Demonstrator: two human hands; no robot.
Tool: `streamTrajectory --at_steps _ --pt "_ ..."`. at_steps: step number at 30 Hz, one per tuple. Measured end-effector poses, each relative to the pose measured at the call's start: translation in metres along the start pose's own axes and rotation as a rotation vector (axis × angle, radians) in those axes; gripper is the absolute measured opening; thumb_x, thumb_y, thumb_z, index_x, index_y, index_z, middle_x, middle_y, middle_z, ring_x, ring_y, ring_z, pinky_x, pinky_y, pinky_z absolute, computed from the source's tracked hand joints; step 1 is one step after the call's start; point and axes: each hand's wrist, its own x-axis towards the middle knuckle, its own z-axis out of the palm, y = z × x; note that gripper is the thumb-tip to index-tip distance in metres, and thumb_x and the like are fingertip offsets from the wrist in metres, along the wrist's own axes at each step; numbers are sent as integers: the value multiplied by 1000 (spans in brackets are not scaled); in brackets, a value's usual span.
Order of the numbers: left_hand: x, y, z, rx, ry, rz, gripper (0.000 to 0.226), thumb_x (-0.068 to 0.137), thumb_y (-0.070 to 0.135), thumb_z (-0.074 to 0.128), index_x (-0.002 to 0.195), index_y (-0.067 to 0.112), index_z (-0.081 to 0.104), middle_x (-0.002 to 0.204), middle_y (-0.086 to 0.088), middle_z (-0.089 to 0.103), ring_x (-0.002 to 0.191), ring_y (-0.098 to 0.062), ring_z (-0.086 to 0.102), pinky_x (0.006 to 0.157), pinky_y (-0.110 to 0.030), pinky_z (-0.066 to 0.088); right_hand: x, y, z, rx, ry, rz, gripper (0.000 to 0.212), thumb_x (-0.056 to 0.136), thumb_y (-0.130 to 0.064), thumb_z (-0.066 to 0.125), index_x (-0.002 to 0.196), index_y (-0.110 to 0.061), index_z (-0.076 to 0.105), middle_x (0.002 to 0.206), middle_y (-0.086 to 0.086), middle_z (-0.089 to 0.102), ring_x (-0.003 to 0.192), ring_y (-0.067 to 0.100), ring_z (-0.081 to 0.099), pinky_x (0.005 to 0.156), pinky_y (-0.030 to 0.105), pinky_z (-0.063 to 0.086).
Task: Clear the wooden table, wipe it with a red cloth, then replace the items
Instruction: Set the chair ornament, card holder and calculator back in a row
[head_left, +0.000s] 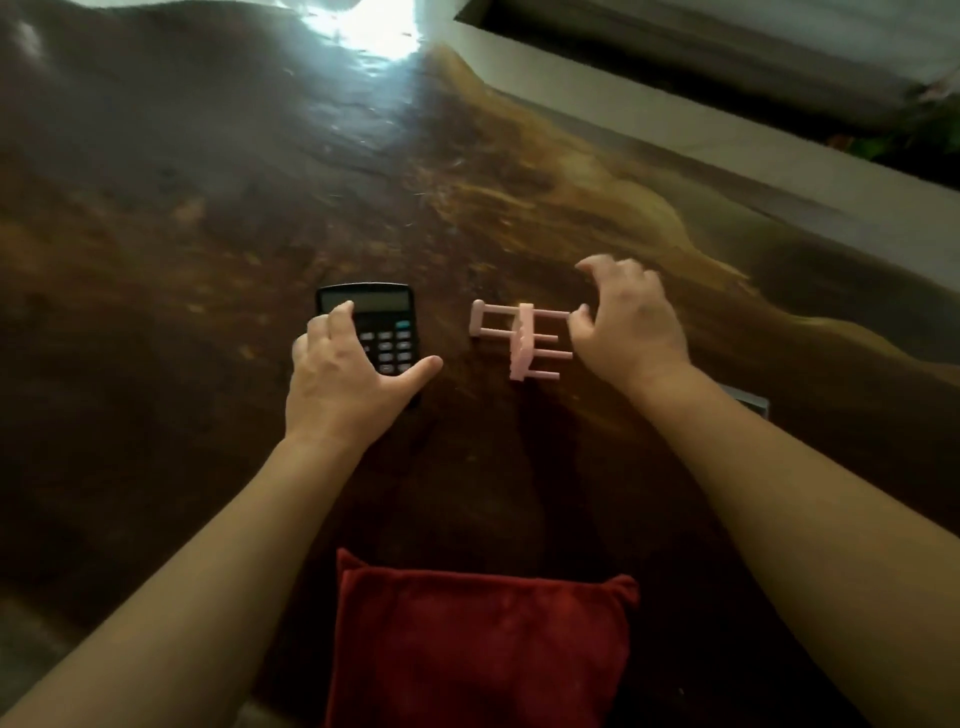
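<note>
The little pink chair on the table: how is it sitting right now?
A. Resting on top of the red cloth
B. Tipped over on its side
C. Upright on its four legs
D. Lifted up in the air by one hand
B: the little pink chair lies tipped over on the wooden table, its legs pointing sideways toward the right hand, well away from the red cloth.

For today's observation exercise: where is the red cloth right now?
In the head view, the red cloth lies folded on the wooden table at the near edge, between the two forearms, nearer the person than the calculator.
</note>
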Motion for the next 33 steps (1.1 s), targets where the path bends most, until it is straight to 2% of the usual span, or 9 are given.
streamTrajectory --at_steps 2,5,8,10,12,17,26,31,33 --pt "1 -11 -3 -27 50 26 99 70 68 74 144 11 38 138 -14 48 125 -34 45 97 -49 46 5 -21 15 115 -177 124 60 89 -52 57 142 -24 49 133 10 55 119 30 53 91 45 50" --pt "3 -14 2 -67 61 77 82 76 52 77 139 12 43 132 -14 51 121 -34 47 93 -49 47 11 -49 41 111 -323 318 88 73 -82 55 134 -18 55 130 8 52 115 30 56 89 47 54" --pt "3 -11 8 -90 57 106 76 78 46 77 138 12 45 132 -13 52 121 -32 48 93 -46 47 15 -57 57 21 -270 361 58 82 -64 64 117 -18 66 116 6 62 103 27 60 81 42 56" --pt "3 -4 12 -101 39 123 74 79 45 78 138 12 46 131 -12 53 121 -31 48 94 -45 47 15 -49 59 111 -248 406 29 89 -47 66 102 -21 68 94 0 67 79 17 65 63 33 55" --pt "2 5 16 -102 26 139 74 79 45 78 137 13 46 132 -11 53 121 -31 49 95 -45 46 10 -37 55 192 -214 423 19 93 -45 65 88 -26 64 75 -8 64 63 9 61 51 26 45" --pt "-2 31 32 -79 -27 183 73 81 46 76 139 14 47 135 -11 53 124 -29 49 101 -41 42 -1 3 35 435 -249 493 26 93 -55 57 96 -31 68 99 -3 69 105 25 60 87 49 54" --pt "-11 71 55 -75 -149 295 71 84 46 73 142 18 46 141 -7 50 131 -26 45 103 -38 40 -33 63 17 964 -274 755 10 98 -37 65 93 -29 67 94 -2 76 83 16 74 70 34 60" --pt "-15 76 60 -64 -173 308 71 84 46 72 144 19 44 142 -7 50 130 -25 45 103 -38 40 -42 79 21 1059 -341 784 7 99 -32 62 100 -26 67 105 3 75 97 24 73 89 48 59" --pt "-15 73 60 -63 -180 306 70 84 46 72 143 20 45 141 -6 50 130 -25 45 102 -37 40 -44 79 22 1050 -350 783 23 99 -32 62 118 -20 67 110 4 74 99 24 72 89 49 59"
